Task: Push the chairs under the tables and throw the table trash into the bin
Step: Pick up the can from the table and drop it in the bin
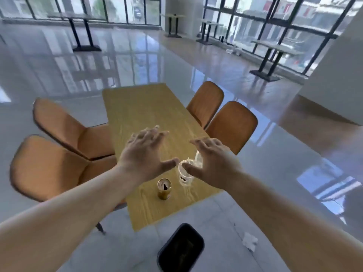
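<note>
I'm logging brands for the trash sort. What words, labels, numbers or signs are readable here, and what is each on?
No text can be read with certainty.
Clear plastic cup: a dark printed mark, too blurred to read.
Gold can: seen from above, no legible label.
Sign outside the window: large pale letters, too blurred and cut off to read.

A bright canteen or café hall: beyond the wooden dining table [145,107] with orange chairs [231,124], more pedestal tables [82,26] stand along floor-to-ceiling windows [275,22] on glossy floor.
</note>
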The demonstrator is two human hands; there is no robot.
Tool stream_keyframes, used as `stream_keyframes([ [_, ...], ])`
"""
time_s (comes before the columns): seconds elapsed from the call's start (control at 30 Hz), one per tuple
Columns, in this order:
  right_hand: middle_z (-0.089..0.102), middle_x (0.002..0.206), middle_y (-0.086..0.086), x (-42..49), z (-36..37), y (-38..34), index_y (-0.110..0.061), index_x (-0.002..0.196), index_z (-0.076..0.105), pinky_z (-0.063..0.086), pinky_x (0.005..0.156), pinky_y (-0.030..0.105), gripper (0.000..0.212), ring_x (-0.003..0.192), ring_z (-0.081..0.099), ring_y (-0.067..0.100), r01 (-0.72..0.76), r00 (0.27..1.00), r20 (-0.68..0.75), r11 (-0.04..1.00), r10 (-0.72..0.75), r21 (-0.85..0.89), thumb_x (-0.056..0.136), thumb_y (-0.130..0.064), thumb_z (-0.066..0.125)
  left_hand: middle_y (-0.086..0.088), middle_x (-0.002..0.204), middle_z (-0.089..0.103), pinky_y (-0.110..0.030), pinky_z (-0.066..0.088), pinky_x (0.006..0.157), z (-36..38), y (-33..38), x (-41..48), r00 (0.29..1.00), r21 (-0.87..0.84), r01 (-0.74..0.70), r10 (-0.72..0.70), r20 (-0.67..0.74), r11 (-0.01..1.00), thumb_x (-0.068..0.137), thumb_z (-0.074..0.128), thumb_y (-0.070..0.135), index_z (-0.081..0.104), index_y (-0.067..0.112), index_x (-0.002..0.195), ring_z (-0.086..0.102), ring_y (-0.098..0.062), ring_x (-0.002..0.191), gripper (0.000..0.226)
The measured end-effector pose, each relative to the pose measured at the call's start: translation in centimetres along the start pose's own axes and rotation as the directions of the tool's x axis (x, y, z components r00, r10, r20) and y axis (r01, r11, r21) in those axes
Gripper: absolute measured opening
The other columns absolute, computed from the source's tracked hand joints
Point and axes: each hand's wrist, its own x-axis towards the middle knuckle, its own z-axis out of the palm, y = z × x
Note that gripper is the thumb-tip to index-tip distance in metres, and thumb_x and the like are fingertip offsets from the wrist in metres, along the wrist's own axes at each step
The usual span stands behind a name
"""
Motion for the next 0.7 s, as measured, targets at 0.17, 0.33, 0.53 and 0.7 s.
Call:
stream_keyframes([
  [0.17, 0.049, 0.155, 0.0, 2.6, 12.1, 0.8, -0.027, 0.154, 0.038, 0.045, 0.109, 0.047, 0.087, 0.142, 0.043, 0.026, 0.172, 0.975, 0.119, 0.976, -0.188, 0.134, 0.088, -0.082, 0.048, -0.002, 0.172, 0.024, -0.056, 0.018, 0.127, 10.8, -3.4, -4.6, 0.965, 0.064, 0.241, -0.246, 0.094, 0.969, 0.07, 0.019, 0.105, 0.022, 0.034, 0.16, 0.018, -0.027, 0.157, 0.115],
  [0.33, 0.045, 0.156, 0.006, 4.0, 22.1, 1.3, -0.021, 0.159, 0.028, 0.045, 0.108, 0.043, 0.088, 0.141, 0.044, 0.029, 0.21, 0.952, 0.167, 0.945, -0.256, 0.252, 0.091, -0.06, 0.068, -0.004, 0.172, 0.025, -0.059, 0.022, 0.125, 20.7, -4.2, -7.8, 0.899, 0.089, 0.416, -0.424, 0.11, 0.905, 0.067, 0.013, 0.106, 0.022, 0.033, 0.158, 0.023, -0.029, 0.157, 0.117],
  [0.53, 0.042, 0.158, 0.01, 5.0, 29.4, 1.6, -0.02, 0.163, 0.016, 0.043, 0.099, 0.038, 0.097, 0.136, 0.05, 0.033, 0.142, 0.973, 0.132, 0.94, -0.191, 0.31, 0.091, -0.046, 0.074, -0.004, 0.174, 0.016, -0.059, 0.014, 0.127, 29.7, -6.6, -8.9, 0.865, 0.07, 0.455, -0.46, 0.201, 0.888, 0.074, 0.03, 0.101, 0.018, 0.034, 0.161, 0.014, -0.03, 0.159, 0.111],
  [0.7, 0.053, 0.149, 0.006, 5.0, 32.4, 2.2, -0.017, 0.158, 0.029, 0.043, 0.079, 0.03, 0.086, 0.116, 0.065, 0.028, 0.15, 0.987, -0.001, 0.933, -0.159, 0.327, 0.09, -0.041, 0.075, 0.003, 0.175, 0.008, -0.067, -0.006, 0.123, 34.7, -7.4, -7.4, 0.88, 0.084, 0.441, -0.449, 0.152, 0.893, 0.068, 0.023, 0.106, 0.02, 0.04, 0.158, -0.002, -0.027, 0.161, 0.111],
])
